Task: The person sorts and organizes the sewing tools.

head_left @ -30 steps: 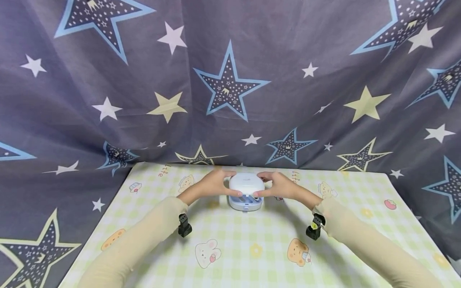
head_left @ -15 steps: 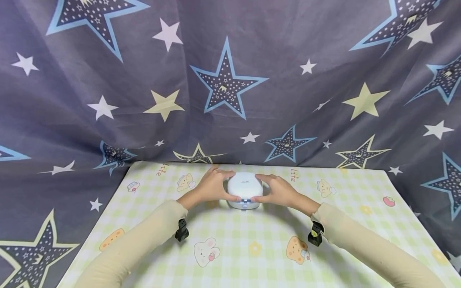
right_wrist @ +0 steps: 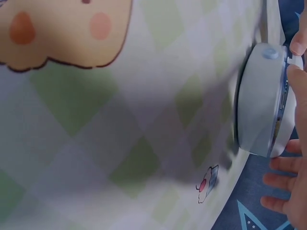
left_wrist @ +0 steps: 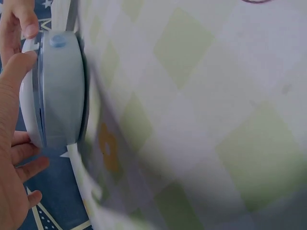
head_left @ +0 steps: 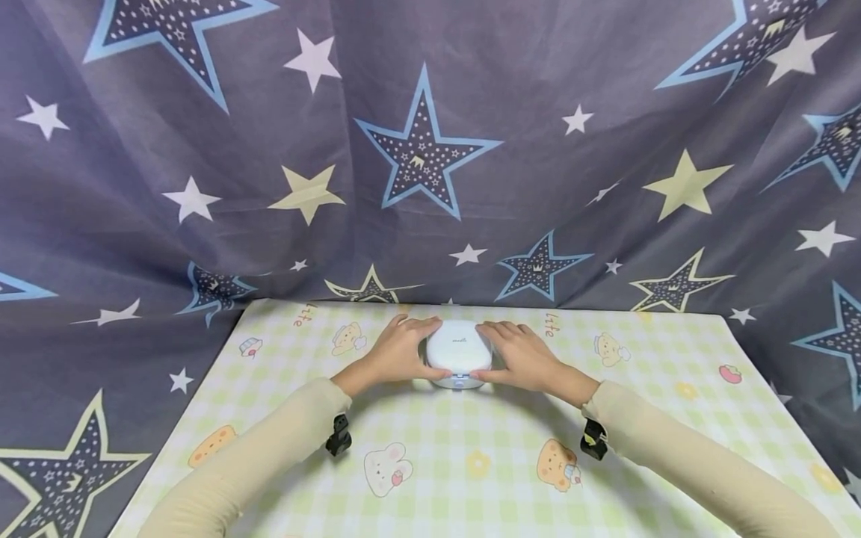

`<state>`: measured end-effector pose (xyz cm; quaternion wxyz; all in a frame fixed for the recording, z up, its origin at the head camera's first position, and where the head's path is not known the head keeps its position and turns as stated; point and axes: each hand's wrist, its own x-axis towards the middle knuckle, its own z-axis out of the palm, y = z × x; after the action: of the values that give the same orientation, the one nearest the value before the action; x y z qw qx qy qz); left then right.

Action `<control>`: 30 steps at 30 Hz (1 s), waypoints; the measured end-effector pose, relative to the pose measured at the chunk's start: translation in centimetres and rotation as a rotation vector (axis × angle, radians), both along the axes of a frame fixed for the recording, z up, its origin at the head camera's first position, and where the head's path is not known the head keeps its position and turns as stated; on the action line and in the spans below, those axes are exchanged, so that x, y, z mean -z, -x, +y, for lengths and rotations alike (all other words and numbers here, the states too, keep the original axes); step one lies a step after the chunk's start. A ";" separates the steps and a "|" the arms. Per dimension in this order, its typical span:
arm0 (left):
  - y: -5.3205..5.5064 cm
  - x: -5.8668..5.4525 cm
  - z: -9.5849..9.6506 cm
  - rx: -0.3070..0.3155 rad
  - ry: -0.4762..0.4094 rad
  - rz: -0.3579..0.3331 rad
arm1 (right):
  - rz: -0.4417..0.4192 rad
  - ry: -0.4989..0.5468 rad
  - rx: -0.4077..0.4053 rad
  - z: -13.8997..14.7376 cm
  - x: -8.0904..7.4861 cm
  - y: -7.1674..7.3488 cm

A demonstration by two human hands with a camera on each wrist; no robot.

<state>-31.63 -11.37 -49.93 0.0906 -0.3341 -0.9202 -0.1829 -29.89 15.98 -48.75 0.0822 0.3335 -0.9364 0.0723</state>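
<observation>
A rounded case with a glossy white lid [head_left: 460, 345] and a pale blue base [head_left: 460, 382] sits on the table in the head view. My left hand [head_left: 401, 351] grips the lid from the left, thumb at the front edge and fingers along the side. From the right, my right hand [head_left: 523, 357] holds it the same way. A small blue button [left_wrist: 58, 41] shows on the base front in the left wrist view. In the right wrist view a narrow slit runs between the lid and the base [right_wrist: 259, 103]; the inside is mostly hidden.
The table wears a green-and-white checked cloth [head_left: 430, 456] printed with cartoon animals. Behind its far edge hangs a dark curtain [head_left: 390, 246] with stars. Black wrist cameras [head_left: 338, 436] hang under both sleeves.
Both hands have brought the white lid down onto the base. The blue compartments visible a second ago are now covered. The base has stayed about where it was.
</observation>
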 end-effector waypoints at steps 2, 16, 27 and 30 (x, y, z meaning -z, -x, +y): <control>-0.1 0.0 0.0 0.001 0.007 -0.002 | 0.006 -0.017 0.000 0.0 0.1 0.0; 0.1 0.9 -0.1 0.027 0.164 -0.033 | -0.039 -0.075 -0.011 0.0 0.2 -0.1; 0.1 0.9 -0.2 0.020 0.242 -0.095 | -0.083 -0.102 0.004 0.0 0.4 -0.3; 0.0 0.7 -0.2 0.023 0.254 -0.115 | -0.086 -0.103 0.007 0.0 0.5 -0.2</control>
<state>-31.67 -11.60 -50.64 -0.0075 -0.3423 -0.9357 -0.0850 -29.65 16.00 -49.27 0.0247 0.3305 -0.9427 0.0379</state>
